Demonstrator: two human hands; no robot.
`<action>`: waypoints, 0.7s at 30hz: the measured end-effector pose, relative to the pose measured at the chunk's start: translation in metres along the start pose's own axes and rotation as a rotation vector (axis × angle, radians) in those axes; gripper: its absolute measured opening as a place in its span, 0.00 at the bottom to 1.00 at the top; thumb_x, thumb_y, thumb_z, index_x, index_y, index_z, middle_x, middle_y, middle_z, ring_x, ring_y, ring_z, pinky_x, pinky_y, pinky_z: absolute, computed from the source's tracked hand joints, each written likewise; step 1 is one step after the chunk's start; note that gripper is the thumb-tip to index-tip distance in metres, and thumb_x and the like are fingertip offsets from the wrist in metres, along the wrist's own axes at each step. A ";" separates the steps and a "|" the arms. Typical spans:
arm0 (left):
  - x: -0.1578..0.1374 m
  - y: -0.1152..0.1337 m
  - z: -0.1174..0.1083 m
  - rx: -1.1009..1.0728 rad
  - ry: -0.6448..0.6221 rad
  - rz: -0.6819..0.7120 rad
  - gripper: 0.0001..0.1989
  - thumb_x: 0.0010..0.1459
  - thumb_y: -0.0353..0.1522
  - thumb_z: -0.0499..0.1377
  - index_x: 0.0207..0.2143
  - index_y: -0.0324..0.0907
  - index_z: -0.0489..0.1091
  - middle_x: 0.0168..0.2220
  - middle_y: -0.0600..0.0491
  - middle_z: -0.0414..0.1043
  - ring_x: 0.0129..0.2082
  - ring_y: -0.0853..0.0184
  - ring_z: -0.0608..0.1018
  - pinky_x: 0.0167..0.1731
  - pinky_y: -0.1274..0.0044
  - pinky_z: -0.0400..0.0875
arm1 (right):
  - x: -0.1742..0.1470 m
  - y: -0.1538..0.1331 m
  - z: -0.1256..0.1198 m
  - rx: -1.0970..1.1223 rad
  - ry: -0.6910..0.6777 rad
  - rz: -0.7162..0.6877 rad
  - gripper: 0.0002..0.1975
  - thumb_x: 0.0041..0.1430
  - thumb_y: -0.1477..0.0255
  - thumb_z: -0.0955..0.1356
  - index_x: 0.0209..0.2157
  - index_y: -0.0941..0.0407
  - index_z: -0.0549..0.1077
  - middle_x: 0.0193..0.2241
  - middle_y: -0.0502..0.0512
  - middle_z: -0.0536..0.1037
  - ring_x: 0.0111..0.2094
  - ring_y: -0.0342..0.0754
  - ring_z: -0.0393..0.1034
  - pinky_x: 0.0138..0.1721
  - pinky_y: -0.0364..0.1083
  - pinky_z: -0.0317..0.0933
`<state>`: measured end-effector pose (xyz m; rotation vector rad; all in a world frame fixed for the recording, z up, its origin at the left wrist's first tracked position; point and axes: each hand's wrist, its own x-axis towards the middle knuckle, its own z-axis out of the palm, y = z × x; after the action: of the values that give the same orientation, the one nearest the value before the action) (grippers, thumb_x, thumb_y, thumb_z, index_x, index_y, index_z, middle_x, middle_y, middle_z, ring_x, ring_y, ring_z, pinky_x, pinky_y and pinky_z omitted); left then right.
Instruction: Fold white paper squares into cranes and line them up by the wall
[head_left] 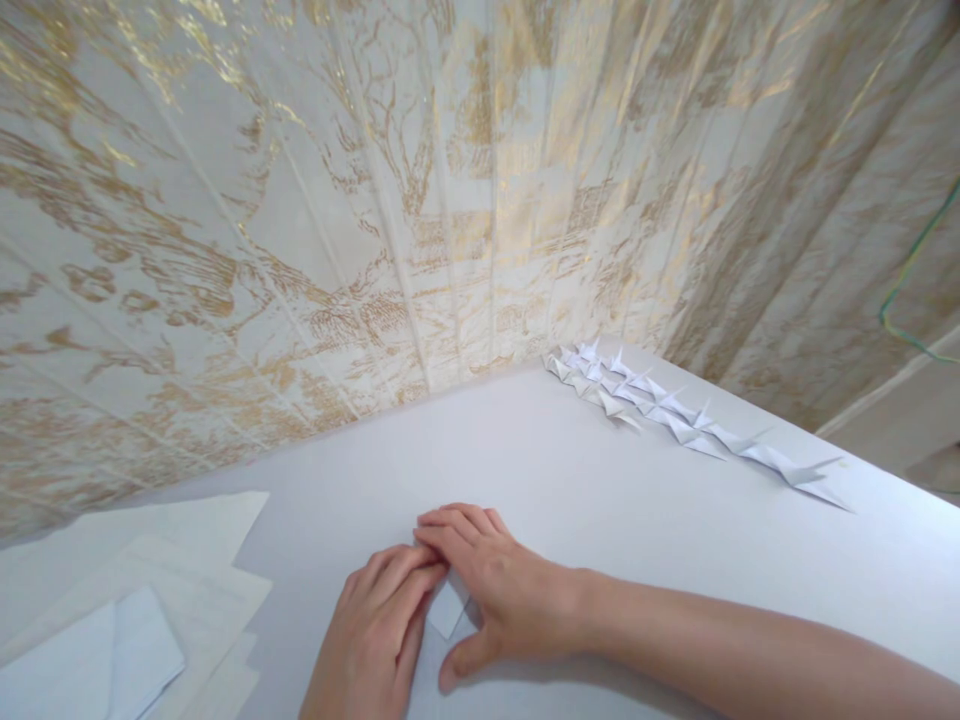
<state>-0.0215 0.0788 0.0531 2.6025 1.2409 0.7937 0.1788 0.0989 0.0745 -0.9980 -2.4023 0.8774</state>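
Far left: loose white sheets [187,535] overlapping on the white counter [360,460], corners pointing right, a folded paper [82,665] lying on top of them. Next, near the bottom middle, left hand [379,625], palm side down, fingers bent and tips meeting the right hand's. Small folded white piece [448,610] sits on the counter between the two hands, upper part covered by fingers, lower corner showing. Right hand [506,585] just right of it, fingers curved over its top, thumb spread out below. Hands together over the piece; can't tell if fingers pinch it or only press. Further right, well apart, white paper cranes [686,430] in slanting rows near the counter's far edge. Far right, green-yellow wire [885,312].
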 end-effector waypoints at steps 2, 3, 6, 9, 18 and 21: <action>0.000 -0.001 0.000 -0.029 -0.037 0.003 0.13 0.61 0.29 0.55 0.45 0.49 0.73 0.45 0.52 0.77 0.45 0.62 0.77 0.43 0.72 0.74 | 0.003 0.006 -0.016 0.085 -0.116 -0.063 0.43 0.44 0.73 0.77 0.61 0.60 0.59 0.57 0.63 0.67 0.58 0.56 0.59 0.62 0.54 0.50; 0.001 -0.002 -0.001 -0.045 -0.060 -0.001 0.12 0.62 0.29 0.54 0.44 0.49 0.73 0.45 0.52 0.77 0.46 0.63 0.77 0.44 0.73 0.73 | 0.005 0.010 -0.024 0.115 -0.187 -0.102 0.40 0.45 0.77 0.76 0.60 0.60 0.61 0.55 0.62 0.69 0.57 0.54 0.61 0.61 0.52 0.52; 0.003 -0.001 -0.003 -0.104 -0.130 -0.020 0.11 0.63 0.28 0.52 0.39 0.50 0.73 0.46 0.54 0.77 0.47 0.66 0.77 0.46 0.76 0.73 | 0.010 0.024 -0.039 0.190 -0.282 -0.212 0.38 0.45 0.84 0.74 0.59 0.63 0.62 0.54 0.63 0.70 0.57 0.52 0.61 0.61 0.49 0.52; 0.005 0.003 -0.006 -0.138 -0.154 -0.055 0.09 0.63 0.30 0.53 0.37 0.49 0.73 0.46 0.54 0.76 0.46 0.68 0.78 0.46 0.79 0.73 | 0.014 0.036 -0.039 0.229 -0.250 -0.274 0.32 0.48 0.83 0.73 0.56 0.66 0.66 0.51 0.65 0.72 0.54 0.53 0.63 0.59 0.49 0.54; 0.000 0.006 0.004 -0.167 0.008 -0.062 0.09 0.63 0.31 0.53 0.40 0.51 0.72 0.45 0.55 0.74 0.47 0.67 0.75 0.47 0.78 0.71 | 0.015 0.034 -0.033 0.047 -0.246 -0.364 0.41 0.46 0.73 0.76 0.60 0.68 0.60 0.50 0.67 0.71 0.54 0.56 0.62 0.60 0.51 0.52; 0.000 0.004 0.005 -0.139 0.014 -0.023 0.10 0.62 0.30 0.53 0.40 0.51 0.72 0.45 0.55 0.74 0.46 0.67 0.75 0.46 0.78 0.72 | 0.016 0.032 -0.031 0.001 -0.211 -0.364 0.38 0.49 0.73 0.75 0.59 0.68 0.60 0.50 0.67 0.72 0.53 0.55 0.64 0.59 0.51 0.53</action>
<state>-0.0166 0.0765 0.0499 2.4728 1.1727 0.8631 0.2015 0.1403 0.0766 -0.4587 -2.6398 0.8822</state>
